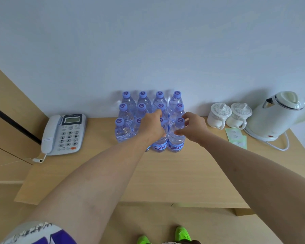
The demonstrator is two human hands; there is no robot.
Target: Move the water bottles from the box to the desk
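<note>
Standing packed in rows on the desk near the wall, water bottles risking a domino topple if right hand, pinching the front-right bottle, or left hand, wrapped on its neighbour, jerks sideways.

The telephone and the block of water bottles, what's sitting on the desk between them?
Nothing: the head view shows bare desk between telephone and water bottles.

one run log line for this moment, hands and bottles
left hand: on front-row bottle | right hand: gripping end bottle | bottles upright on desk | box: unseen
</note>
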